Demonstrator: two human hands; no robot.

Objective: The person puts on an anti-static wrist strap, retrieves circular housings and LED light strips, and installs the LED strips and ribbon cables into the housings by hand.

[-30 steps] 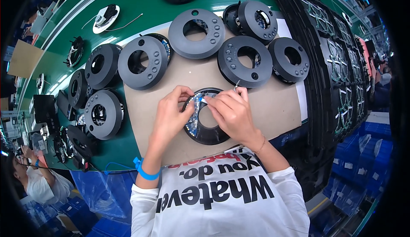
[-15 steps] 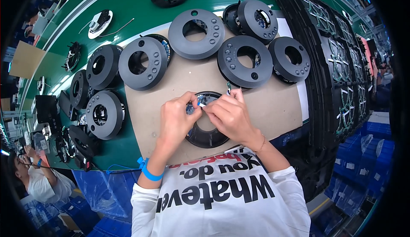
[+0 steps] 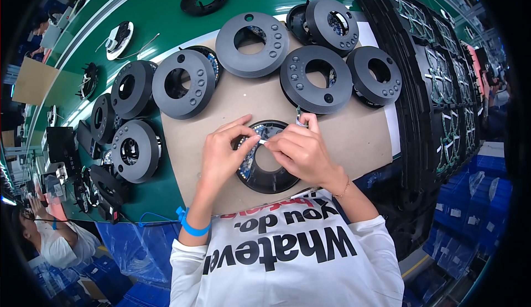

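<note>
Black round ring-shaped plastic housing with a circuit board inside, flat on a brown cardboard sheet, directly below both hands and partly covered by them. Small white strip pinched above the ring's upper rim, bridging the fingertips of both hands. Left hand over the ring's left edge, thumb and forefinger closed on the left end of the strip, other fingers loosely curled. Right hand over the ring's right half, fingers bent and closed on the strip's right end, forefinger raised toward the upper rim. Blue wristband on the left wrist, thin bracelet on the right.

Beyond the hands, toward the far edge of the cardboard, an arc of grey round discs with central holes: one at the upper left, one at the top centre, one just above the right hand, one to its right, and a further one behind. More grey discs stacked on the green desk to the left, near the left forearm. Tall row of black flat panels standing along the right side, well apart from the ring. White printed shirt at the lower edge. Another person in a white top at the lower left corner.
</note>
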